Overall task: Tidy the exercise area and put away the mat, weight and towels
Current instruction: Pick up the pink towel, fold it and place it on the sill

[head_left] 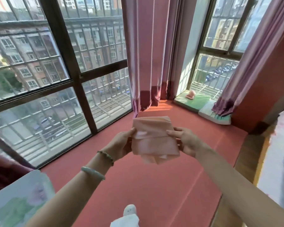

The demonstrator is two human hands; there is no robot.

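The left grip [122,144] and right grip [186,141] each pinch a side edge of the folded pink towel [152,138], thumbs on its upper face. The towel hangs in the air between them. Below both grips lies the red mat [154,185].

Figure: towel [154,140] being held between two hands above the mat [154,185].
The left hand [121,143] is gripping the towel's left edge, the right hand [185,141] its right edge. The mat is lying alongside the window [39,79] at left. A curtain [147,54] is hanging behind the towel; a cushion [195,102] is lying far right of it; a bed [282,161] is standing at the right edge.
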